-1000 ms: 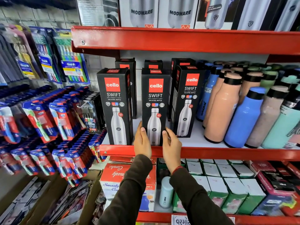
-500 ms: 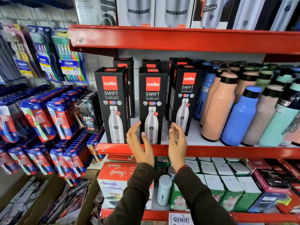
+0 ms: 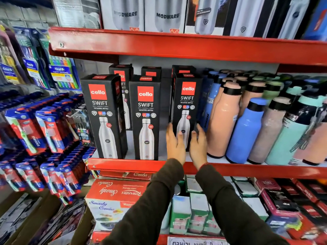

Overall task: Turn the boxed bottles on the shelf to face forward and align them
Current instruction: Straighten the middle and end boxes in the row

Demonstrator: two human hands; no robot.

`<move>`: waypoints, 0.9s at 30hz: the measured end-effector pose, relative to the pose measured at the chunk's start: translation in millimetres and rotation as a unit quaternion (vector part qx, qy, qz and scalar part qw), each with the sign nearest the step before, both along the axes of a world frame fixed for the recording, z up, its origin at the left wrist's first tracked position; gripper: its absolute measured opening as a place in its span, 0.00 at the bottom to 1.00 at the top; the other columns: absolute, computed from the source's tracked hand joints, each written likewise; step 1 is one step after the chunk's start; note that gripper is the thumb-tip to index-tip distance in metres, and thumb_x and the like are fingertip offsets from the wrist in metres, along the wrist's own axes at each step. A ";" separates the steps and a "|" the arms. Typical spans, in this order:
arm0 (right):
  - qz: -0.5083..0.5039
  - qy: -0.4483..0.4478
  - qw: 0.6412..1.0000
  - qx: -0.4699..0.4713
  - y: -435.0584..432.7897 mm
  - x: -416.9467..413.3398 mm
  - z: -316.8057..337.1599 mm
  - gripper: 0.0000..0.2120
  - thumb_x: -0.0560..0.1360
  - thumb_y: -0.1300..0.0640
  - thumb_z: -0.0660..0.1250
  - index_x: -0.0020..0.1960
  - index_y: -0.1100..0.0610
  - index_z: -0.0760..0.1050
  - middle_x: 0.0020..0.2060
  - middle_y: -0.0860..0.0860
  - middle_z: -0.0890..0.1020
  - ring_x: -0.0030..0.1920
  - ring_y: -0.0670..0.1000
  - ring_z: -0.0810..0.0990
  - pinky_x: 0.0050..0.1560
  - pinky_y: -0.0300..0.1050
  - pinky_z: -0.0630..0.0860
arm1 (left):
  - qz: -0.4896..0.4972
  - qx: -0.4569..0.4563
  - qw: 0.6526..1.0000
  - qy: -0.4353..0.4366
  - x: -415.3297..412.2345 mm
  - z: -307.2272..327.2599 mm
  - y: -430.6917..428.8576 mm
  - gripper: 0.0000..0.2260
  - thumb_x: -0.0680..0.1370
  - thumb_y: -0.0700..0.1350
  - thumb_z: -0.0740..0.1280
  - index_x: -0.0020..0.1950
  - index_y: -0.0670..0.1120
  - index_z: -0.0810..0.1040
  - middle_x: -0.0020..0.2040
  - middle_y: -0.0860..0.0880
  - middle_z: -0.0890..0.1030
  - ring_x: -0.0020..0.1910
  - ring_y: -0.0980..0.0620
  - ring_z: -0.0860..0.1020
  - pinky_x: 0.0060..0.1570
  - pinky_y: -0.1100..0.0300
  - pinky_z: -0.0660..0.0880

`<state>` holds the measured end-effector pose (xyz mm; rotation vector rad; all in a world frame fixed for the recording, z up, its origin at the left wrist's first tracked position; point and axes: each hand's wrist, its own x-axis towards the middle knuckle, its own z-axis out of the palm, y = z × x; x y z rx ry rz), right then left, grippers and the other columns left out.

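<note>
Three black boxed bottles stand in the front row on the red shelf (image 3: 123,165). The left box (image 3: 102,117) and the middle box (image 3: 146,117) face forward at the shelf edge. The right box (image 3: 186,103) sits further back, its front turned slightly. My left hand (image 3: 175,144) presses on its lower left side and my right hand (image 3: 198,144) on its lower right side, so the box is held between them. More black boxes (image 3: 151,73) stand in the row behind, mostly hidden.
Loose peach (image 3: 223,121), blue (image 3: 246,129) and mint bottles crowd the shelf right beside the right box. Toothbrush packs (image 3: 49,131) hang at the left. Boxed flasks (image 3: 166,15) fill the upper shelf, and cartons (image 3: 113,195) the lower one.
Both hands let go of the middle box, opened, and moved right to take hold of the right box. The view has come closer to the shelf.
</note>
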<state>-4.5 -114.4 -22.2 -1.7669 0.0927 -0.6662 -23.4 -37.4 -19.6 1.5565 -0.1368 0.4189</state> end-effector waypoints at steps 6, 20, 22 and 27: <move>0.038 0.074 0.996 -0.039 -13.3 19.3 1.3 0.16 0.82 0.60 0.57 0.67 0.65 0.70 0.65 0.63 0.76 0.67 0.60 0.74 0.53 0.36 0.63 | 0.042 -0.037 0.987 0.152 27.8 10.7 -4.2 0.21 0.83 0.47 0.54 0.75 0.43 0.63 0.74 0.42 0.68 0.74 0.43 0.65 0.70 0.59 0.61; 0.028 0.063 0.997 -0.045 -23.9 -8.3 -4.3 0.20 0.81 0.55 0.60 0.70 0.63 0.70 0.68 0.60 0.75 0.69 0.57 0.72 0.62 0.37 0.64 | 0.121 -0.009 0.985 0.126 9.0 -4.6 0.2 0.16 0.81 0.48 0.59 0.67 0.48 0.75 0.64 0.45 0.80 0.65 0.44 0.76 0.57 0.64 0.65; 0.033 0.055 0.997 -0.040 -25.5 -16.1 -7.4 0.19 0.81 0.55 0.61 0.69 0.62 0.71 0.65 0.59 0.77 0.66 0.56 0.75 0.60 0.36 0.65 | 0.131 0.001 0.985 0.116 0.5 -6.6 0.8 0.16 0.82 0.48 0.59 0.67 0.48 0.75 0.64 0.45 0.80 0.65 0.45 0.76 0.57 0.64 0.65; 0.056 0.046 0.997 -0.025 -28.6 -33.8 -14.0 0.18 0.80 0.52 0.62 0.67 0.60 0.73 0.59 0.55 0.81 0.58 0.49 0.78 0.57 0.38 0.70 | 0.135 0.019 0.986 0.095 -20.3 -13.8 4.7 0.16 0.81 0.50 0.59 0.67 0.49 0.76 0.63 0.47 0.81 0.63 0.48 0.77 0.58 0.64 0.67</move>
